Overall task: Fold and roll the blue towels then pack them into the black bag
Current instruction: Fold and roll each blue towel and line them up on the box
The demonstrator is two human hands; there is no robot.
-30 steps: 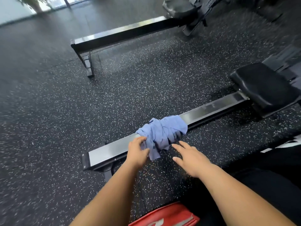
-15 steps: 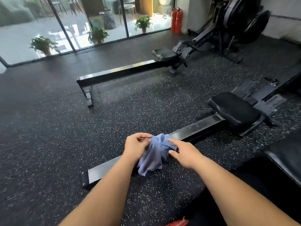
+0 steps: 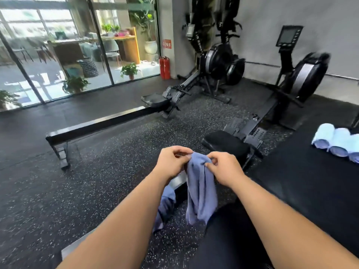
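Pinching the top of the blue towel (image 3: 202,191) at centre, left hand (image 3: 171,162) and right hand (image 3: 225,169) curl fingers tight on it. Its tail (hanging toward 6 o'clock) could snag the rail (image 3: 177,181), spoiling the fold.

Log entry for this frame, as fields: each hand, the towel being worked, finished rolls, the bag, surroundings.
left hand: pinches the top edge of the blue towel
right hand: pinches the same edge, close beside the left
blue towel: unfolded, hanging loose from both hands
rolled towels: at least three, side by side on the black surface at right, cut by the frame edge
black bag: not in view
surroundings: rower seat just beyond the hands, speckled floor
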